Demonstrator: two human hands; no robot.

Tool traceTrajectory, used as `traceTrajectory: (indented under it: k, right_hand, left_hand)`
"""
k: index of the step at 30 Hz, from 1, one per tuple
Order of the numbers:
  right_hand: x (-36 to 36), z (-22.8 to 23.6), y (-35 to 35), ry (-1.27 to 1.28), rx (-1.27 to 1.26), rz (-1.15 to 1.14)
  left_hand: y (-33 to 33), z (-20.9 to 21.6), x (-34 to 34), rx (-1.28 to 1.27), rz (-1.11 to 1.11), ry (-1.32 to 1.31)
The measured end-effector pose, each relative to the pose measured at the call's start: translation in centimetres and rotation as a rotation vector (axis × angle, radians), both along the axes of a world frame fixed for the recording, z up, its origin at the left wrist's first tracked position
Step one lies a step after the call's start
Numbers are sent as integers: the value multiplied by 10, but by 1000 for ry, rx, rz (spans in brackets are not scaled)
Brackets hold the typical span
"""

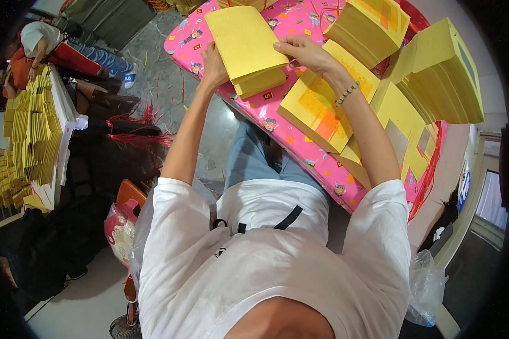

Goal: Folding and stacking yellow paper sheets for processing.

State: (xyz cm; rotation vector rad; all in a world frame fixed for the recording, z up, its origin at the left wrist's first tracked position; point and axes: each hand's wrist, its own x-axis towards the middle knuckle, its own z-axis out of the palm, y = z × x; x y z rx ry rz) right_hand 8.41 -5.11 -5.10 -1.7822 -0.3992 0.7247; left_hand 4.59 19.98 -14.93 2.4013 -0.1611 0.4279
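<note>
A stack of yellow paper sheets (246,42) stands near the left side of a table with a pink patterned cover (184,48). My left hand (214,66) grips the stack's left edge, with some of its fingers hidden behind the paper. At the opposite edge, my right hand (308,53) pinches the upper sheets between thumb and fingers; a beaded bracelet circles that wrist. Beneath my right forearm lies a flat yellow paper bundle (308,110) with orange marks on top.
Tall yellow paper stacks (441,73) and another stack (365,31) crowd the table's right side. Red string (427,181) hangs over its right edge. To the left, another table (59,130) bears many folded yellow bundles, and a person (42,42) sits beyond it.
</note>
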Motion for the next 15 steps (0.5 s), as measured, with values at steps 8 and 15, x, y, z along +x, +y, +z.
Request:
traceTrajectory:
  k: [8,15]
  right_hand:
    - [-4,2,0,27,6,0]
    - [-1,1,-1,16,47,-8]
  left_hand:
    - [8,-10,12,-105,-3,70]
    - [13,6,17,-142,-122,-16]
